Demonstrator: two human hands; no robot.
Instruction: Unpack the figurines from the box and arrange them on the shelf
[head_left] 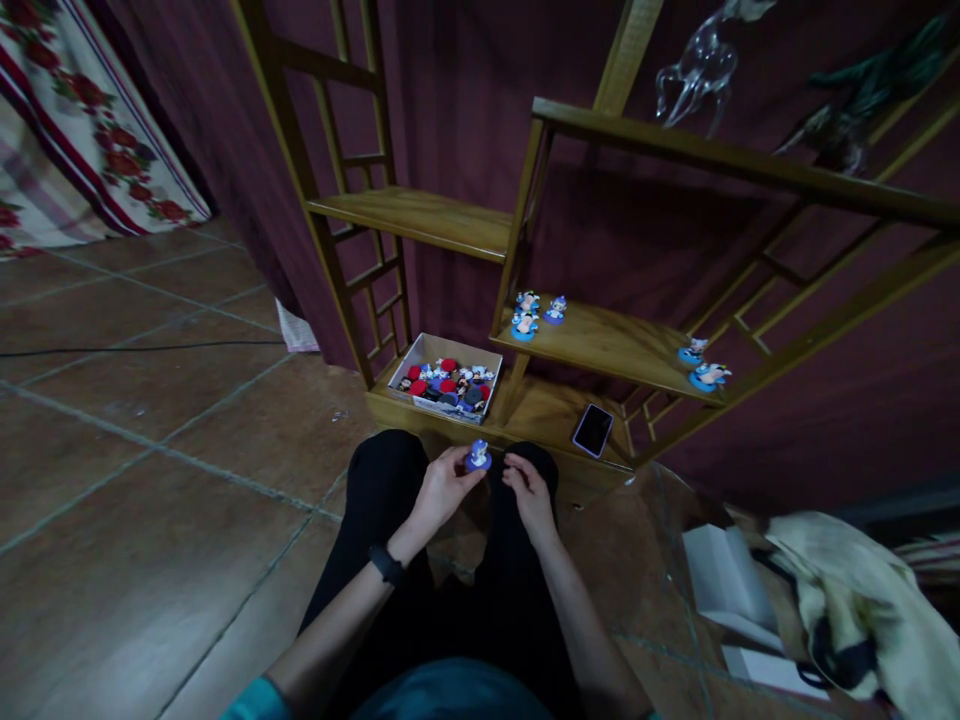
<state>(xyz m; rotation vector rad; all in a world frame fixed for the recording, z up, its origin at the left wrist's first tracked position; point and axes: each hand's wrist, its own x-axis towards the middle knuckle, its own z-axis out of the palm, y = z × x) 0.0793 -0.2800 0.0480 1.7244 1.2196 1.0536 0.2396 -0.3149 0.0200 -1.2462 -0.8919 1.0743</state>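
Note:
Between the thumb and fingers of my left hand (444, 487) is a small purple and white figurine (478, 456) on a round purple base. My right hand (529, 490) is just right of it over my knee, fingers apart and holding nothing. Beyond my knees, a cardboard box (495, 390) of figurines with red, dark and purple bases sits on the bottom shelf. On the middle shelf (607, 340), two blue-based figurines (525, 325) and a purple-based figurine (556, 309) stand at the left end. Two more blue-based figurines (709, 376) are at its right end.
A phone (593, 430) lies on the bottom shelf, right of the box. Higher up stand a clear glass horse (701, 70) and a dark green figure (877, 85). A white box (731, 580) and a pale cloth bag (862, 590) rest on the tiled floor at right.

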